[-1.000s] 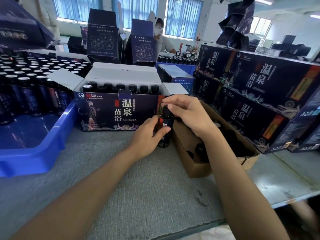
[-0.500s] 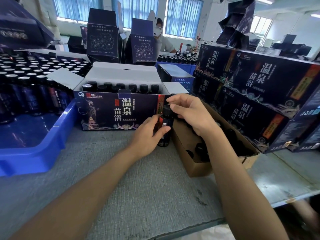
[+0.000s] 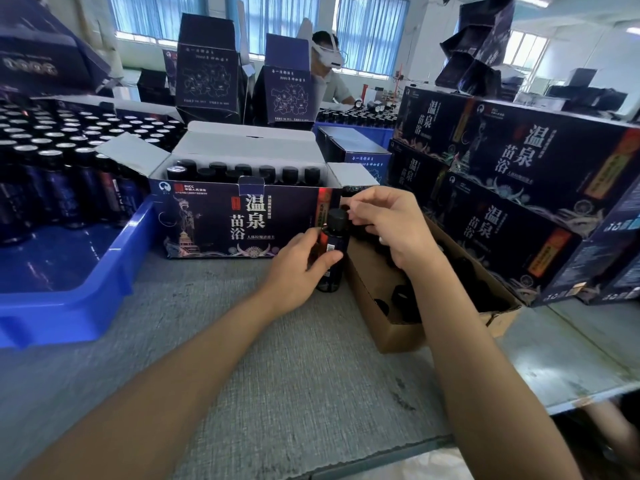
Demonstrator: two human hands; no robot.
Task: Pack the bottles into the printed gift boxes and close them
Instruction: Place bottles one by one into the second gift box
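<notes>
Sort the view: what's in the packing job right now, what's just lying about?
In play: bottle in left hand, right hand by its cap; open printed gift box; blue bin of bottles.
Lying about: stacked closed gift boxes; upright dark boxes behind.

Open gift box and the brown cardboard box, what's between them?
Head view: a dark bottle, upright on the table, gripped by the left hand.

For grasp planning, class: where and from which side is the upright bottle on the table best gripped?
Grip the bottle round its body below the cap, from the left as the left hand does: it stands upright, brown carton crowding its right.
</notes>
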